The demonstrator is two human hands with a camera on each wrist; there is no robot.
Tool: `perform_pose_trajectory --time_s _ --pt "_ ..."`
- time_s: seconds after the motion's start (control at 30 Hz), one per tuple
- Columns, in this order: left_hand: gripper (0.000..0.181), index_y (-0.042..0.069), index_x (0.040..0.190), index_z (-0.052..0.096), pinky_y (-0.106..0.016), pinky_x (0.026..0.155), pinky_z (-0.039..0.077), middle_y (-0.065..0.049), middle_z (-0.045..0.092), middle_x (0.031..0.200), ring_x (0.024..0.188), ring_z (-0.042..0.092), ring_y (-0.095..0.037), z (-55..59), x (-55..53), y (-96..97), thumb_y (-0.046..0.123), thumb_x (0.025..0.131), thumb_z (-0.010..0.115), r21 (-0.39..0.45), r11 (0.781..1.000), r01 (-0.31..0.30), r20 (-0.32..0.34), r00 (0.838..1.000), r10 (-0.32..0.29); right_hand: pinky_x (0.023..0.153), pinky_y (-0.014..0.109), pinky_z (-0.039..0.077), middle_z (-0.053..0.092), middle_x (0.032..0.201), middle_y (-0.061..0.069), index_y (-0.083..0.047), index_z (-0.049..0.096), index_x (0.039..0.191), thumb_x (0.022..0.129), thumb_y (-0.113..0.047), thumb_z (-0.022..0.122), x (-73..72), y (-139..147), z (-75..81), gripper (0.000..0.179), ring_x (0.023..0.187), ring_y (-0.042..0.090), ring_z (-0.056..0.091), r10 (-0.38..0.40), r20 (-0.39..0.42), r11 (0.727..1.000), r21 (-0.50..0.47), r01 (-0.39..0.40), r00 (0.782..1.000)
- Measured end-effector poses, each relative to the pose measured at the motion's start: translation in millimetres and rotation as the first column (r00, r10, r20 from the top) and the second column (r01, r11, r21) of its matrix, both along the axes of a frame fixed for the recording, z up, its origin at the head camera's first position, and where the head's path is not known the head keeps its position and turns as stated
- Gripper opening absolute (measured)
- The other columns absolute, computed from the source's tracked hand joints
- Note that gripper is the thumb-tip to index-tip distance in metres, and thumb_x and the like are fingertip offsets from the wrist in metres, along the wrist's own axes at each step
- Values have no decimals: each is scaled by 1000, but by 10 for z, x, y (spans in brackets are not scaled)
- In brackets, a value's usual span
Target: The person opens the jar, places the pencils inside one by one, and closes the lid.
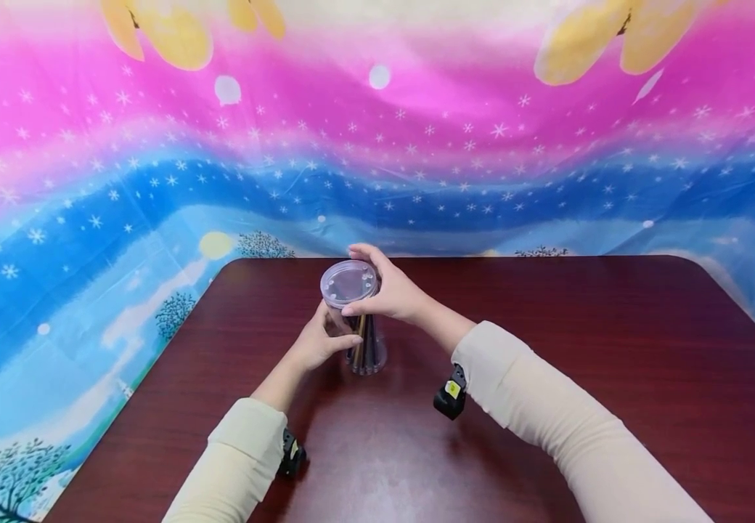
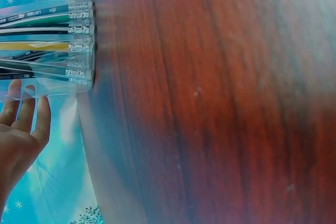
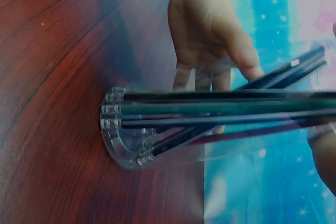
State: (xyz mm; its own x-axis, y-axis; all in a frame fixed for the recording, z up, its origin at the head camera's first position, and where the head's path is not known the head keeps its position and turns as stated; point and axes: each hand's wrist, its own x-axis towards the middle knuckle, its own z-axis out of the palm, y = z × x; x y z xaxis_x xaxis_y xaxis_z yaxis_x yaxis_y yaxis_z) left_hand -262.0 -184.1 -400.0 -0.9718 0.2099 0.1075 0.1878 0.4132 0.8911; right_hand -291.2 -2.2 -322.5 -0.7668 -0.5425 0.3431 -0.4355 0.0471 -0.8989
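Note:
A clear plastic jar (image 1: 371, 357) stands upright near the middle of the table, with several pencils (image 2: 39, 46) inside, mostly dark, one yellow and one green. HB shows on one pencil. A round clear lid (image 1: 349, 282) sits at the jar's top. My right hand (image 1: 396, 290) holds the jar at the lid, thumb on the near side and fingers round the far side. Lower down, my left hand (image 1: 315, 343) grips the jar's side, thumb across the front. In the right wrist view the left hand (image 3: 202, 30) shows behind the clear wall, and part of the right hand (image 3: 324, 156) appears at the edge.
The dark red wooden table (image 1: 580, 378) extends around the jar, its far edge just behind it. A pink and blue cloth with snowflakes (image 1: 456, 174) hangs beyond. A small black camera sits at each cuff, the right camera (image 1: 451, 394) and the left camera (image 1: 292, 454).

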Motion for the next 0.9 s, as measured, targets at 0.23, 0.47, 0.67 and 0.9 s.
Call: perform_pose_trajectory --time_s 0.23,0.47,0.67,0.9 --pt "66 6 129 31 -30 80 44 -6 55 84 84 54 -15 21 41 7 6 76 70 33 999 1 14 1000 -1 89 34 45 46 122 16 1 36 125 63 0 79 31 -40 -35 75 105 26 51 -48 9 998 -34 49 999" --pt "61 5 124 33 -33 81 44 -7 55 86 86 54 -16 -5 -5 17 8 75 71 18 999 29 8 1000 -29 94 35 41 41 126 18 0 34 129 63 2 79 66 -32 -47 80 112 27 46 -90 -28 996 -31 89 996" --pt "63 6 126 30 -35 85 43 -8 54 90 93 54 -20 8 -53 0 11 78 70 -16 998 61 21 998 -61 104 40 32 35 139 18 -2 26 139 68 -1 75 46 80 -31 86 126 29 39 -73 -5 997 26 73 997" --pt "50 2 114 36 -39 89 41 -9 54 94 101 52 -26 62 -90 -62 13 79 69 -49 994 102 23 995 -101 107 38 28 39 136 20 0 31 136 81 -11 67 61 301 -30 67 127 30 38 -159 18 983 94 157 987"
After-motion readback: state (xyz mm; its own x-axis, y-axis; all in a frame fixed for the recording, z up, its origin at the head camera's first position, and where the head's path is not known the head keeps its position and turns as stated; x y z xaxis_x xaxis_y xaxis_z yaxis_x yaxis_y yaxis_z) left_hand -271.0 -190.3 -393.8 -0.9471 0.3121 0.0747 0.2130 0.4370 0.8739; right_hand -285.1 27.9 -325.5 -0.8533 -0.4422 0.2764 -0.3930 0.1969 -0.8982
